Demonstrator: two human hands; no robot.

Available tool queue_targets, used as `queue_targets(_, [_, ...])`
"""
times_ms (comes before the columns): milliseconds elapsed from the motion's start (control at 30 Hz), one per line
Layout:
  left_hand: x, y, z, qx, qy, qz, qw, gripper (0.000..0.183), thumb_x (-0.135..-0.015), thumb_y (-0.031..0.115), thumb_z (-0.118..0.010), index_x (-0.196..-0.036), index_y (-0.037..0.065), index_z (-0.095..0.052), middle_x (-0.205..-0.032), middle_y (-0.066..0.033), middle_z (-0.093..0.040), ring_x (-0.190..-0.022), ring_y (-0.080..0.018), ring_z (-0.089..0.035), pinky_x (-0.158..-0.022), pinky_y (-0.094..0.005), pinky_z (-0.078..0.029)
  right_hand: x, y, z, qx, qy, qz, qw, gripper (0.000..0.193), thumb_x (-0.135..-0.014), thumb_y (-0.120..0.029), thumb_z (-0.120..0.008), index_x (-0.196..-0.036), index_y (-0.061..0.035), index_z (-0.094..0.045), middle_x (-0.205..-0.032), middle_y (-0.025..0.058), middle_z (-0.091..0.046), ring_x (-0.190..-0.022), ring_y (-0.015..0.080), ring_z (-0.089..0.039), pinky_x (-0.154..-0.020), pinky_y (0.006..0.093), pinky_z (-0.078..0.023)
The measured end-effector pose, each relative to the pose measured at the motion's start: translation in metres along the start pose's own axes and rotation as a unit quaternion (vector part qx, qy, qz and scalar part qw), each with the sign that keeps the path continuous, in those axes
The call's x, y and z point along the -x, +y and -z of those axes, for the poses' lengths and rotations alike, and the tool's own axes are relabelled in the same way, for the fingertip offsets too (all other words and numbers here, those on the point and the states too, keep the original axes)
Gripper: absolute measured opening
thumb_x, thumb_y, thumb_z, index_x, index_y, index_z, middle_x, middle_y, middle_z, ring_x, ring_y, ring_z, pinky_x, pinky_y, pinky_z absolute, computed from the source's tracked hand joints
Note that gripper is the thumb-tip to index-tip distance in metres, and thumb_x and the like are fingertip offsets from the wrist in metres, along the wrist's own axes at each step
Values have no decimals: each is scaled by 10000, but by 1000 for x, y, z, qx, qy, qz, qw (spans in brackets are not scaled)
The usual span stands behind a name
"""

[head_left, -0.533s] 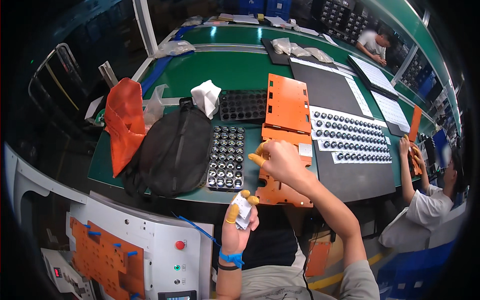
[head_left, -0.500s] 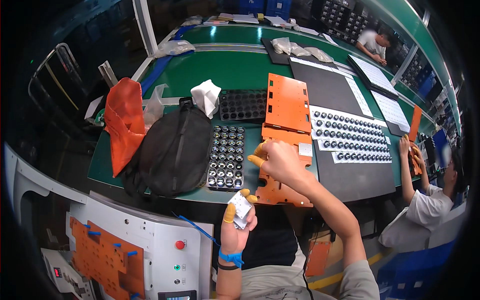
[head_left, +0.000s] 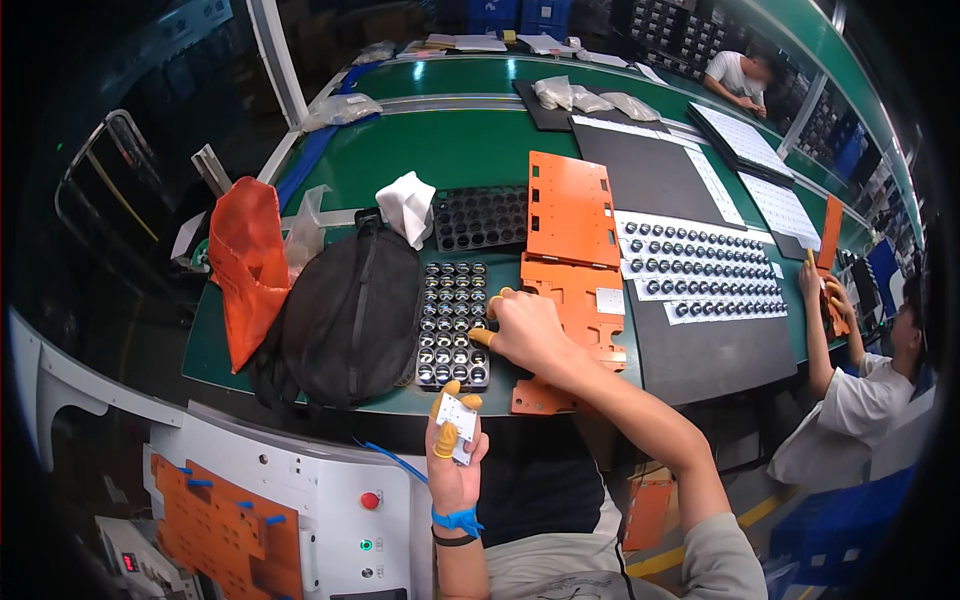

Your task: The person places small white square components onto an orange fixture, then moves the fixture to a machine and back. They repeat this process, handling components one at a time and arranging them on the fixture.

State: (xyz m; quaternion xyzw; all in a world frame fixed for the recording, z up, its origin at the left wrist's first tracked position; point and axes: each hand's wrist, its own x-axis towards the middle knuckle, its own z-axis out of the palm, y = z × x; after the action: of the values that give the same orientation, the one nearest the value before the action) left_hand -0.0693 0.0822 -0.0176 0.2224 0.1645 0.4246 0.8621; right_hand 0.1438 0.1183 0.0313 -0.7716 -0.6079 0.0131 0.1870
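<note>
Head view: black tray holds round parts.

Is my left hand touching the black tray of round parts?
Apart. The head view shows the left hand holding a small white plate below the table edge, with green table between it and the black tray.

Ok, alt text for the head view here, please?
The person's right hand reaches into a black tray of small round parts on a green workbench, while the left hand holds a small white plate. Orange panels lie alongside.
</note>
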Motion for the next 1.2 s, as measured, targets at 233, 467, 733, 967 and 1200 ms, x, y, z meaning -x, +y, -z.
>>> queue_targets(233, [-3, -5, -7, -22, 7, 20, 1000, 501, -968, 361, -616, -1350, 55, -505, -1039, -8, -587, -681, -62, -422, -544, -211, -324, 3, -2, -5, -10, 31, 17, 999, 316, -806, -284, -759, -822, 18, -667, -855, 185, -671, -777, 335, -693, -650, 435, -545])
queue_targets(467, [-5, -16, -7, -18, 9, 18, 1000, 509, -968, 356, -619, -1352, 41, -505, -952, 15, -553, -683, -65, -422, -558, -223, -335, 31, -8, 38, -232, 58, -20, 971, 330, -789, -221, -808, -992, -26, -635, -804, 51, -619, -656, 157, -592, -599, 323, -471])
queue_targets(733, [-1, -25, -23, -22, -3, -7, 1000, 575, -921, 347, -689, -1378, 57, -494, -1105, -31, -617, -797, -90, -548, -559, -223, -395, 89, -12, 71, -445, 5, 101, 890, 262, -845, -87, -760, -1087, -19, -683, -768, 25, -537, -636, 114, -489, -572, 268, -403])
queue_targets(967, [4, -27, -44, -175, 12, -73, 982, 781, -791, 383, -830, -1409, 79, -462, -1164, -38, -602, -890, -86, -575, -596, -203, -404, 106, -5, 62, -500, -59, 60, 862, 343, -897, -81, -725, -1235, -41, -681, -764, 33, -520, -622, 119, -457, -563, 279, -387])
queue_targets(1200, [4, -33, -43, -235, -9, -155, 959, 680, -784, 203, -858, -1340, 29, -507, -1255, -87, -598, -1083, -172, -593, -913, -299, -481, 113, 0, 49, -513, -37, 68, 855, 295, -898, -100, -735, -1183, -28, -703, -748, 51, -557, -616, 112, -448, -552, 270, -383])
